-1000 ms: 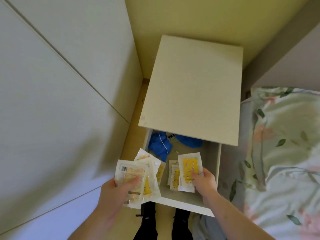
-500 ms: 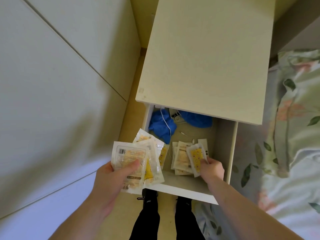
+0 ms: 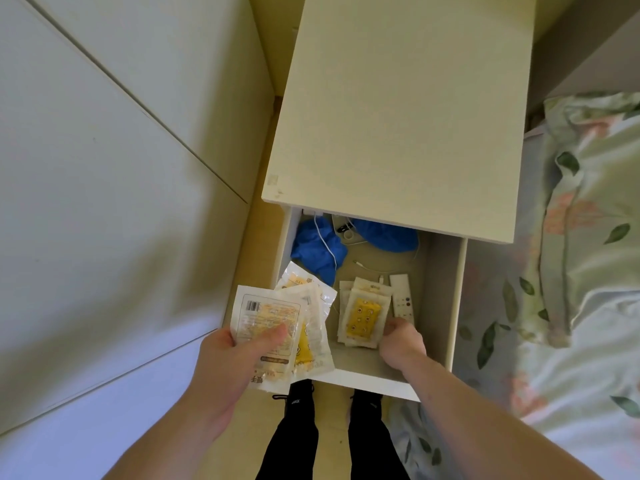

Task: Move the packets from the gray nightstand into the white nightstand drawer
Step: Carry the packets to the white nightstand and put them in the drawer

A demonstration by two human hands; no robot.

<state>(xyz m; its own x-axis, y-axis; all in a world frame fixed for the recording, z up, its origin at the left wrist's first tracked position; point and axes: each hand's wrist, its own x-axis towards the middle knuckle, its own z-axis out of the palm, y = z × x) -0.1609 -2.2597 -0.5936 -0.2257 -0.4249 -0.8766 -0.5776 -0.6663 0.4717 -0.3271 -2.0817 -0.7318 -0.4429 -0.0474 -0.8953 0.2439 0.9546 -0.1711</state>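
Observation:
The white nightstand (image 3: 398, 109) stands with its drawer (image 3: 457, 306) pulled open below me. My left hand (image 3: 228, 362) grips a fanned stack of clear packets (image 3: 277, 317) with yellow contents over the drawer's left front corner, thumb pressed on the top one. Inside the drawer lies a small pile of packets; the top yellow packet (image 3: 363, 315) lies flat on it. My right hand (image 3: 401, 341) is low in the drawer, its curled fingers pinching that packet's lower right corner. The gray nightstand is not in view.
Blue cloth (image 3: 318, 251) and a thin white cable (image 3: 325, 244) fill the drawer's back. A white remote (image 3: 401, 296) lies right of the pile. Wardrobe doors (image 3: 104, 168) stand on the left, a floral bed cover (image 3: 571, 271) on the right. My shoes (image 3: 298, 400) show beneath the drawer front.
My right hand has brought the yellow packet down from above the drawer and laid it flat on the pile. The left hand keeps its stack. The camera has moved closer.

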